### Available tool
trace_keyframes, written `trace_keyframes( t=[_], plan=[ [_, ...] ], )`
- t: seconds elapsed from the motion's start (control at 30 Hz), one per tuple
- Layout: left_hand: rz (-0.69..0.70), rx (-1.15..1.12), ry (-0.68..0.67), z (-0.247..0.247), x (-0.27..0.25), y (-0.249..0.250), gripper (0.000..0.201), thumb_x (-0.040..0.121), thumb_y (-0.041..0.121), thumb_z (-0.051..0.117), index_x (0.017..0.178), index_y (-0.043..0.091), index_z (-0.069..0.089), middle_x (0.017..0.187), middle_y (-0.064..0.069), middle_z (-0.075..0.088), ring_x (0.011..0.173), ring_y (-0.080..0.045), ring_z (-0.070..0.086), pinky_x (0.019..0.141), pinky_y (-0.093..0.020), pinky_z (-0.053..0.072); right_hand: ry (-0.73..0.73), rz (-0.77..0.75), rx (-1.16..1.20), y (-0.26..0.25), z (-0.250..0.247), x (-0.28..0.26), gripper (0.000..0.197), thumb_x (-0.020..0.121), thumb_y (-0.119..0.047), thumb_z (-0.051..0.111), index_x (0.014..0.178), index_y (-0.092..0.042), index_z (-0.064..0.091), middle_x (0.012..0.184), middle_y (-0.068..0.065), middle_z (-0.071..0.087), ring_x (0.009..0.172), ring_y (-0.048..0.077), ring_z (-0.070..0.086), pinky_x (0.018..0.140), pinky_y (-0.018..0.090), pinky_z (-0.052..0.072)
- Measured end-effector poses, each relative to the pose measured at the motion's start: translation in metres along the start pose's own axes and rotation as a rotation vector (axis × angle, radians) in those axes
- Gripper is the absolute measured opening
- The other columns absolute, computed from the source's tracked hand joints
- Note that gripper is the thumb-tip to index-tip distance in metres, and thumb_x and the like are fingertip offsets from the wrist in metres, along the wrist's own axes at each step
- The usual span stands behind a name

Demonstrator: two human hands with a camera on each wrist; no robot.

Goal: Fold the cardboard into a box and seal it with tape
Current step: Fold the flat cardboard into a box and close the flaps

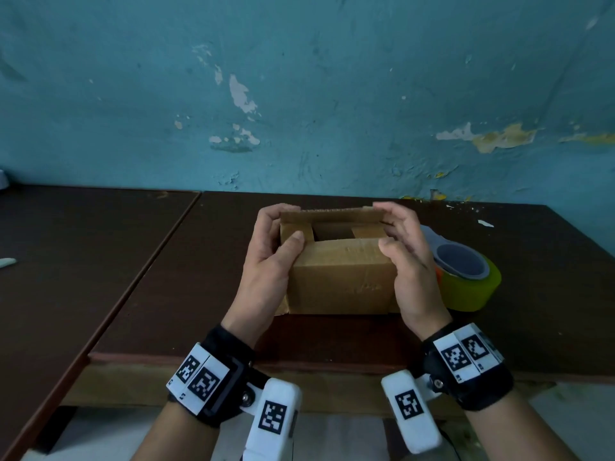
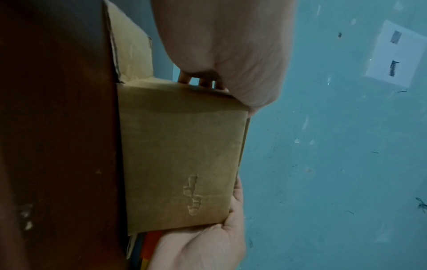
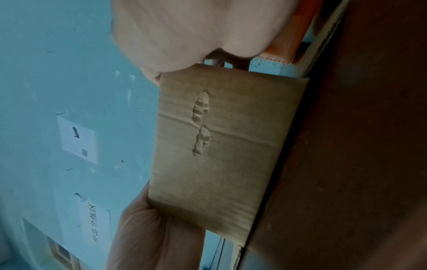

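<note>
Cardboard box [image 1: 339,274] sits on our dark wooden table [image 1: 186,261], caught between both our hands. Left hand [image 1: 269,261] clasps the box's left end: thumb lies on the near top flap, fingers curl over the far flap's left corner. Right hand [image 1: 407,257] clasps the right end the same way, thumb on the near flap, fingers hooked over the far flap's right corner. Between our thumbs and fingers the top is not yet closed; a gap shows two inner flaps folded down. A dent marks the front panel, nearer our right hand. Just beyond the right hand's knuckles, touching or nearly touching the box, lies a yellow-green tape roll [image 1: 472,291].
</note>
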State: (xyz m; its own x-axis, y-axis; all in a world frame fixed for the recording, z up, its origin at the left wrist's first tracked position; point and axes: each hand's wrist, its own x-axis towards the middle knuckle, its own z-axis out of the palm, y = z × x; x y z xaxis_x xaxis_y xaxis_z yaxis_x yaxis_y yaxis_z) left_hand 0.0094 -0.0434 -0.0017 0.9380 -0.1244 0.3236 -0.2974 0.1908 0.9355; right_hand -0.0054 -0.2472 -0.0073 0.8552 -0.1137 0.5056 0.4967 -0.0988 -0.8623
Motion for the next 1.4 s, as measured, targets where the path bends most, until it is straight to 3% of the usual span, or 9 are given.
trace_keyframes(
  t=[0.1,0.4,0.53,0.63,0.8,0.97,1.13,1.3,1.4],
  plan=[
    [0.055,0.076,0.023,-0.003,0.001,-0.001,0.018,0.104,0.019,0.057,0.117,0.006,0.061,0.133,0.000,0.068,0.124,-0.014,0.063,0.094,-0.027,0.053,0.021,-0.018,-0.053,0.004,0.000,0.001,0.030,0.097,-0.010,0.044,0.118,-0.014,0.065,0.128,0.001,0.068,0.126,0.016,0.060,0.109,0.041,0.046],
    [0.024,0.076,0.035,-0.005,0.006,-0.004,0.007,0.101,0.013,0.064,0.095,0.008,0.064,0.127,0.000,0.072,0.122,-0.013,0.065,0.096,-0.031,0.049,0.058,-0.007,-0.060,0.008,0.001,0.002,0.021,0.099,-0.019,0.051,0.100,-0.004,0.067,0.123,0.001,0.070,0.123,0.012,0.061,0.103,0.023,0.045],
    [-0.002,0.070,0.047,-0.003,0.007,-0.004,0.004,0.101,0.008,0.062,0.102,0.012,0.064,0.126,0.002,0.072,0.121,-0.014,0.065,0.096,-0.031,0.051,0.090,0.035,-0.048,0.007,0.000,0.005,0.015,0.096,-0.016,0.059,0.096,-0.003,0.067,0.117,-0.002,0.073,0.116,0.010,0.064,0.094,0.017,0.046],
    [-0.050,0.044,0.047,-0.001,0.007,-0.005,0.014,0.102,0.006,0.060,0.115,0.010,0.060,0.127,0.003,0.072,0.119,-0.017,0.066,0.089,-0.028,0.057,0.095,0.090,-0.029,0.004,-0.001,0.009,0.003,0.094,-0.007,0.063,0.096,-0.007,0.066,0.114,-0.002,0.074,0.109,0.016,0.067,0.090,0.022,0.052],
    [-0.124,-0.016,0.051,0.006,0.006,-0.003,0.028,0.101,0.004,0.051,0.125,0.016,0.061,0.129,0.007,0.069,0.119,-0.018,0.063,0.085,-0.026,0.057,0.087,0.157,-0.005,-0.002,-0.002,0.016,0.016,0.077,-0.012,0.063,0.093,-0.016,0.065,0.109,0.000,0.076,0.107,0.017,0.069,0.094,0.035,0.053],
    [-0.142,-0.146,0.067,0.007,0.003,-0.004,0.030,0.109,0.028,0.037,0.115,0.018,0.065,0.132,-0.007,0.068,0.122,-0.031,0.064,0.098,-0.045,0.055,0.107,0.142,-0.046,0.000,0.001,0.017,0.013,0.077,-0.013,0.061,0.089,-0.015,0.066,0.105,-0.003,0.075,0.106,0.018,0.067,0.094,0.038,0.051],
    [-0.151,-0.353,0.058,0.005,0.005,-0.003,0.079,0.107,0.062,0.008,0.122,0.006,0.062,0.132,-0.018,0.067,0.113,-0.025,0.069,0.088,-0.031,0.059,0.125,0.147,-0.039,-0.001,0.003,0.015,0.011,0.077,-0.014,0.061,0.087,-0.018,0.066,0.106,-0.001,0.075,0.108,0.026,0.065,0.098,0.046,0.051],
    [-0.153,-0.054,0.081,0.010,0.004,-0.007,0.026,0.110,0.034,0.042,0.119,0.023,0.063,0.128,0.001,0.069,0.118,-0.026,0.065,0.091,-0.040,0.056,0.143,0.158,-0.005,-0.001,0.004,0.014,0.013,0.077,-0.013,0.061,0.088,-0.018,0.066,0.108,0.003,0.075,0.111,0.033,0.063,0.100,0.053,0.050],
    [-0.127,0.047,0.086,0.009,0.004,-0.008,0.023,0.107,0.025,0.045,0.118,0.033,0.063,0.120,0.012,0.067,0.112,-0.019,0.063,0.089,-0.038,0.053,0.156,0.154,0.007,0.000,0.005,0.013,0.014,0.078,-0.013,0.060,0.090,-0.016,0.066,0.109,0.004,0.075,0.112,0.037,0.062,0.101,0.057,0.048]
  ],
)
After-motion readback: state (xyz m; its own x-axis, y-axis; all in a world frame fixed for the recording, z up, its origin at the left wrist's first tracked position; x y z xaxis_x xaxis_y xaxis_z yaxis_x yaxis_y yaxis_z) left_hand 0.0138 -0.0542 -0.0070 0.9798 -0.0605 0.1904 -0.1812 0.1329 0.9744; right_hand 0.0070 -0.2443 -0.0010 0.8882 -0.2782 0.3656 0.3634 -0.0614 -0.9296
